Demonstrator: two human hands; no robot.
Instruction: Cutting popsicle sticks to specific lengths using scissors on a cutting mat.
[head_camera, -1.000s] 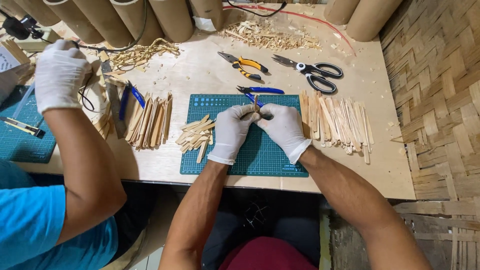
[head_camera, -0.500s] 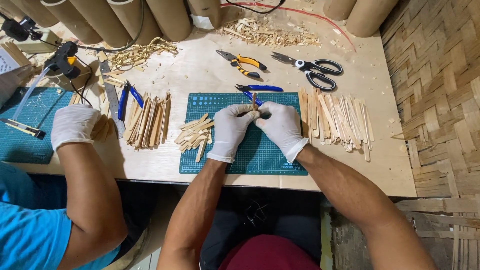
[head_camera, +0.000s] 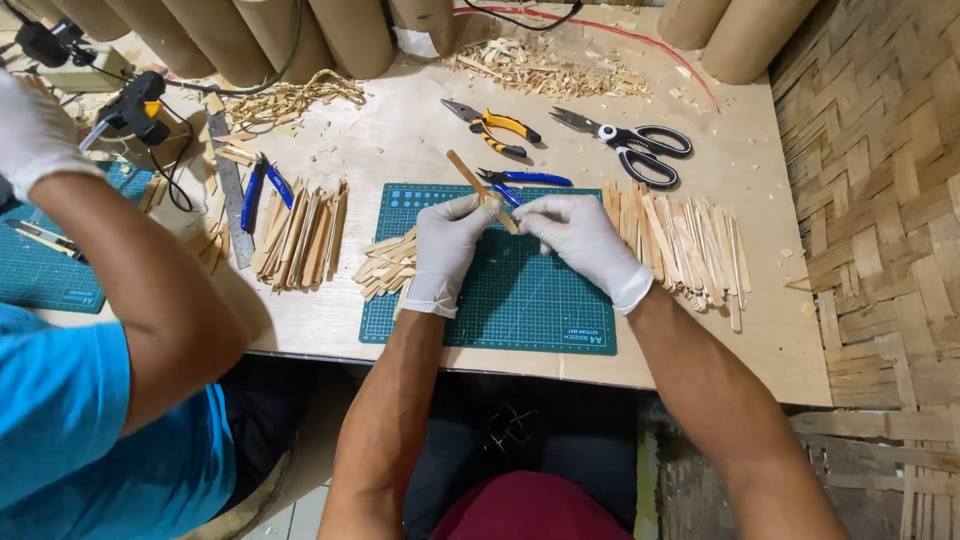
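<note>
Head view, looking down on a plywood table (head_camera: 420, 130). Both hands wear white gloves and meet over the upper edge of a green cutting mat (head_camera: 520, 300) at the centre. The left hand (head_camera: 447, 245) and the right hand (head_camera: 575, 235) are each closed on one thin bamboo strip (head_camera: 480, 185), which slants up toward 11 o'clock from the fingers; the two hands sit close together, nearly touching. Blue-handled pliers (head_camera: 525, 182) lie just beyond the hands at 12 o'clock. A heap of short strips (head_camera: 385, 265) rests at 9 o'clock of the left hand, partly on the mat edge. A spread of longer strips (head_camera: 690, 245) lies at 3 o'clock of the right hand. Farther out at 12 o'clock are yellow-handled pliers (head_camera: 495, 128) and black scissors (head_camera: 635, 148). At far left, a second person in a blue shirt raises a gloved hand (head_camera: 30, 135) near a glue gun (head_camera: 130, 110); what that hand holds cannot be told.
</note>
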